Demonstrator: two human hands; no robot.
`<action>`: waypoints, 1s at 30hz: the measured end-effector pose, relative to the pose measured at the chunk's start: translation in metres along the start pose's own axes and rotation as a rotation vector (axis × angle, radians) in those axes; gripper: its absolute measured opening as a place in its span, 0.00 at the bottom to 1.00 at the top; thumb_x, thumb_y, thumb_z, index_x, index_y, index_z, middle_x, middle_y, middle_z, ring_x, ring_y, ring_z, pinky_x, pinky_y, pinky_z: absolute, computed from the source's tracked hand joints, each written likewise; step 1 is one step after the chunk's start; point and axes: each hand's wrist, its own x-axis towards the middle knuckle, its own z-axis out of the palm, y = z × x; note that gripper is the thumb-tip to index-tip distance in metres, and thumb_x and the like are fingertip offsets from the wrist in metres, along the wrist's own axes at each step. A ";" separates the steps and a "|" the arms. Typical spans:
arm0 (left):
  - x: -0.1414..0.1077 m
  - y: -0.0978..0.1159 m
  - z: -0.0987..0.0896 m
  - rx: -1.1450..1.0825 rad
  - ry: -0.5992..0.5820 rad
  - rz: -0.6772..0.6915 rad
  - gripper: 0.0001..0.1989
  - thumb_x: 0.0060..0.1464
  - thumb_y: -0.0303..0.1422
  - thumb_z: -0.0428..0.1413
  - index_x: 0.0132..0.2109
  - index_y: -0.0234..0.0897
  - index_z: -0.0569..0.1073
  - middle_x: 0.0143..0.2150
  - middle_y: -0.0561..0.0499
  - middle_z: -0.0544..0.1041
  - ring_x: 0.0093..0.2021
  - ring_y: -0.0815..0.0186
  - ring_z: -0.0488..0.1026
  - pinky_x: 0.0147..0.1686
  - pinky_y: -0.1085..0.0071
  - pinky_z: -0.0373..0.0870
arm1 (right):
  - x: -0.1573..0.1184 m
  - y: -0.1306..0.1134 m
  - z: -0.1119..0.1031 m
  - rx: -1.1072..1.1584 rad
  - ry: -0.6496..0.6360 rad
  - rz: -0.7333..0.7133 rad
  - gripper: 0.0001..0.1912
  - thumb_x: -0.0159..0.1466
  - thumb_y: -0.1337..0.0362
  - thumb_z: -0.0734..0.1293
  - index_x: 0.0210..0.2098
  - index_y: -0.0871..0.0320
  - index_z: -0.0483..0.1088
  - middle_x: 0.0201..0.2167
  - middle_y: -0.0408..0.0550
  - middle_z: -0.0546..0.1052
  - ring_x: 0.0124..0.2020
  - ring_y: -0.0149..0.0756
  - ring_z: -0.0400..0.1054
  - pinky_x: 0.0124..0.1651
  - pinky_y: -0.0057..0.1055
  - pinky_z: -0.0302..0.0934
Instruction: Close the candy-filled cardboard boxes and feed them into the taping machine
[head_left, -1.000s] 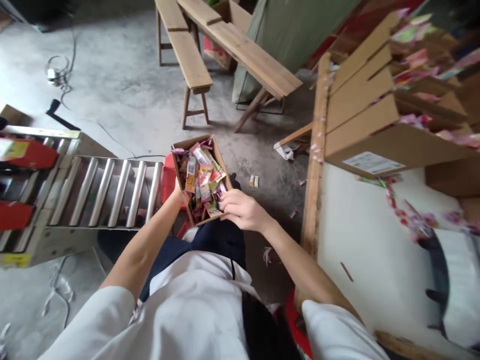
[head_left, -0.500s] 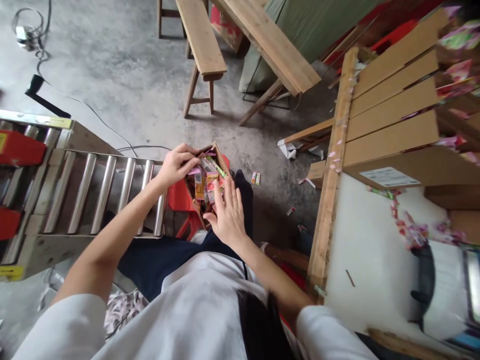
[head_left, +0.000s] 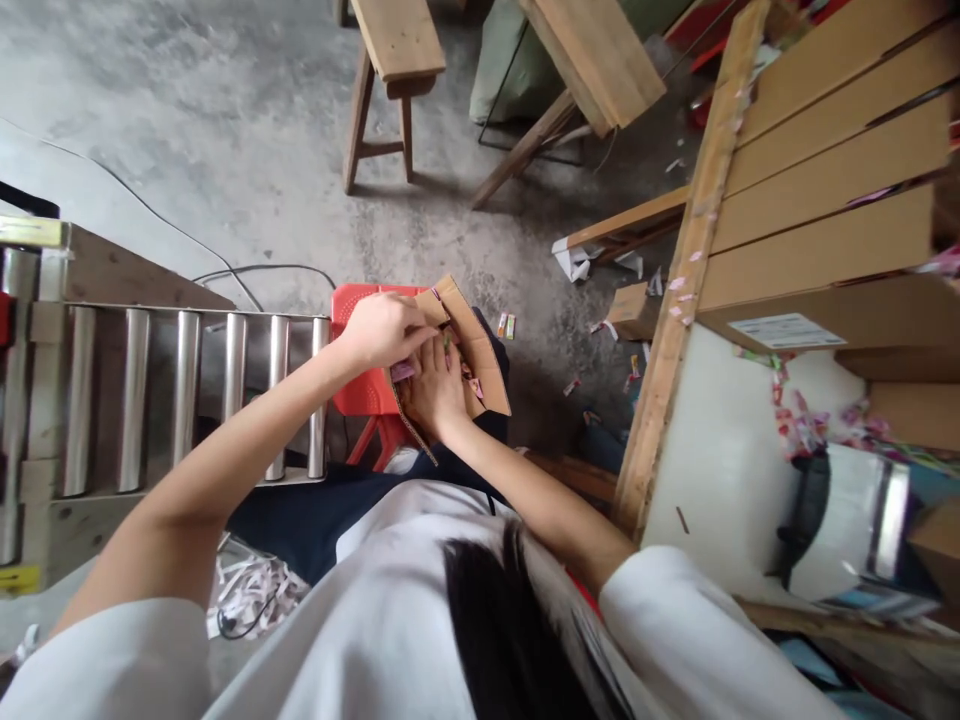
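Note:
A small open cardboard box (head_left: 480, 352) of colourful packets rests on my lap, tilted toward me, in front of a red plastic stool (head_left: 358, 352). My left hand (head_left: 384, 328) curls over the box's left top edge and grips the cardboard flap there. My right hand (head_left: 433, 384) lies flat inside the box, palm down on the packets, covering most of them. Only a few pink and green packet edges show around my fingers.
A steel roller conveyor (head_left: 172, 385) stands at the left. A wooden table edge (head_left: 675, 320) with large cardboard boxes (head_left: 832, 230) is at the right. Wooden benches (head_left: 397, 60) stand ahead on the concrete floor. Loose packets (head_left: 507, 326) and a cable lie on the floor.
My left hand moved from under the box's left side up onto its top flap. My right hand went from the box's near edge to flat inside it. The box tilted toward me.

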 end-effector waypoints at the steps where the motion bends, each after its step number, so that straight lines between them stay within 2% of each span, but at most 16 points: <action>1: 0.004 0.002 0.005 0.052 -0.013 -0.057 0.20 0.60 0.40 0.50 0.29 0.35 0.79 0.29 0.45 0.76 0.33 0.61 0.73 0.35 0.67 0.66 | 0.001 0.002 0.000 0.013 -0.027 0.010 0.32 0.67 0.63 0.60 0.68 0.69 0.55 0.70 0.69 0.52 0.73 0.60 0.39 0.70 0.64 0.38; 4: 0.017 0.006 0.023 0.180 0.000 -0.271 0.20 0.61 0.39 0.48 0.31 0.35 0.79 0.29 0.42 0.77 0.32 0.58 0.74 0.35 0.64 0.66 | -0.002 0.018 -0.011 0.153 -0.144 -0.044 0.32 0.68 0.63 0.56 0.69 0.68 0.53 0.72 0.65 0.48 0.74 0.53 0.37 0.72 0.58 0.38; 7: 0.024 0.008 0.040 0.234 0.091 -0.343 0.22 0.65 0.38 0.43 0.34 0.34 0.78 0.33 0.39 0.78 0.36 0.56 0.76 0.42 0.60 0.66 | -0.007 0.043 -0.027 0.457 -0.166 -0.192 0.36 0.67 0.57 0.57 0.71 0.64 0.50 0.73 0.58 0.47 0.75 0.47 0.36 0.74 0.53 0.34; 9: 0.026 0.008 0.045 0.238 0.147 -0.349 0.22 0.66 0.38 0.41 0.36 0.34 0.77 0.37 0.38 0.78 0.40 0.55 0.75 0.47 0.57 0.64 | -0.008 0.054 -0.033 0.719 -0.102 -0.212 0.36 0.67 0.53 0.59 0.71 0.61 0.51 0.72 0.55 0.51 0.74 0.45 0.39 0.75 0.50 0.34; 12: 0.025 0.007 0.043 0.259 0.171 -0.383 0.20 0.67 0.37 0.41 0.39 0.34 0.75 0.41 0.37 0.76 0.42 0.54 0.74 0.49 0.56 0.62 | -0.006 0.054 -0.034 1.120 0.063 -0.139 0.34 0.68 0.48 0.57 0.67 0.61 0.58 0.69 0.57 0.60 0.71 0.44 0.51 0.73 0.46 0.46; 14: 0.024 0.006 0.040 0.272 0.170 -0.410 0.18 0.66 0.37 0.42 0.39 0.34 0.74 0.41 0.38 0.76 0.42 0.55 0.74 0.49 0.58 0.63 | -0.006 0.046 -0.036 1.252 0.144 -0.087 0.33 0.69 0.46 0.56 0.64 0.61 0.61 0.66 0.59 0.64 0.68 0.44 0.58 0.70 0.45 0.53; 16: 0.024 0.004 0.037 0.269 0.173 -0.448 0.16 0.66 0.37 0.43 0.39 0.35 0.73 0.40 0.39 0.76 0.43 0.56 0.73 0.48 0.60 0.63 | -0.012 0.037 -0.041 1.197 0.200 -0.057 0.30 0.70 0.45 0.56 0.60 0.59 0.66 0.64 0.58 0.67 0.67 0.44 0.59 0.70 0.45 0.53; 19: 0.025 0.004 0.036 0.259 0.181 -0.488 0.15 0.66 0.37 0.45 0.38 0.35 0.72 0.41 0.40 0.75 0.44 0.56 0.73 0.47 0.62 0.63 | -0.032 0.028 -0.053 0.901 0.314 -0.043 0.24 0.72 0.49 0.53 0.54 0.56 0.71 0.64 0.55 0.66 0.69 0.44 0.54 0.72 0.47 0.48; 21: 0.027 0.004 0.037 0.259 0.187 -0.491 0.14 0.66 0.37 0.45 0.38 0.35 0.72 0.41 0.40 0.75 0.44 0.55 0.73 0.46 0.63 0.63 | -0.047 0.025 -0.058 0.719 0.359 -0.027 0.23 0.73 0.51 0.52 0.51 0.55 0.73 0.60 0.56 0.69 0.66 0.45 0.57 0.70 0.48 0.52; 24: 0.026 0.002 0.038 0.237 0.210 -0.476 0.13 0.65 0.36 0.46 0.37 0.36 0.71 0.40 0.40 0.74 0.44 0.56 0.73 0.45 0.64 0.63 | -0.056 0.024 -0.061 0.648 0.268 -0.006 0.21 0.72 0.55 0.54 0.49 0.56 0.74 0.47 0.56 0.74 0.54 0.43 0.68 0.60 0.43 0.62; 27: 0.022 -0.002 0.036 0.196 0.241 -0.461 0.12 0.65 0.37 0.47 0.35 0.37 0.70 0.39 0.42 0.74 0.42 0.56 0.72 0.43 0.64 0.63 | -0.052 0.026 -0.064 0.848 0.014 -0.038 0.16 0.70 0.55 0.59 0.45 0.57 0.74 0.38 0.50 0.76 0.41 0.37 0.72 0.49 0.36 0.68; 30: 0.017 -0.007 0.032 0.145 0.266 -0.450 0.14 0.64 0.39 0.48 0.32 0.37 0.68 0.36 0.43 0.73 0.40 0.58 0.72 0.42 0.65 0.62 | -0.052 0.025 -0.080 1.068 -0.213 0.027 0.10 0.65 0.57 0.64 0.33 0.58 0.69 0.25 0.43 0.73 0.25 0.32 0.69 0.32 0.30 0.67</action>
